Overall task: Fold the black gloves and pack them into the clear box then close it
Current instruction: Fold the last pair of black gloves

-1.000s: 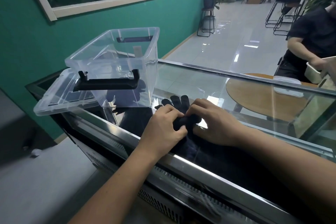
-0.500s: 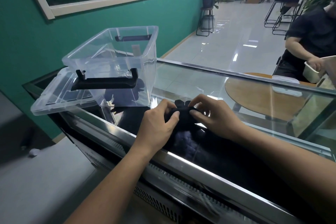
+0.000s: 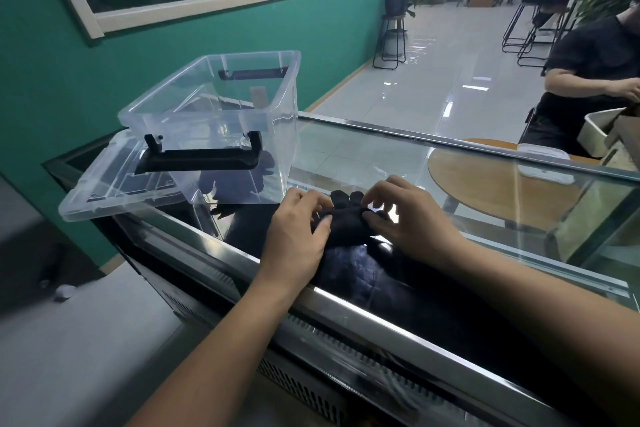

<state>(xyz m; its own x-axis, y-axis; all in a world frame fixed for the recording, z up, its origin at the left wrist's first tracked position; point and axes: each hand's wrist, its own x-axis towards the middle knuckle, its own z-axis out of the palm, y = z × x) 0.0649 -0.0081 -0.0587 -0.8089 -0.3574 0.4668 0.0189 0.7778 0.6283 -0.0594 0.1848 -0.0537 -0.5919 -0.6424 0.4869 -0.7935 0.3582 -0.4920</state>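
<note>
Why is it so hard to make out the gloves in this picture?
Head view: the black fabric gloves lie on a dark, reflective glass counter top, so black merges with black; both hands cover part of them; glare streaks the steel edge, and the wide lens bends straight lines.

No text, label, brand, number or sign can be read anywhere. The small tan patch on the far wall of the box [image 3: 259, 96] may be a sticker, but it is too blurred to tell whether anything is printed on it.
</note>
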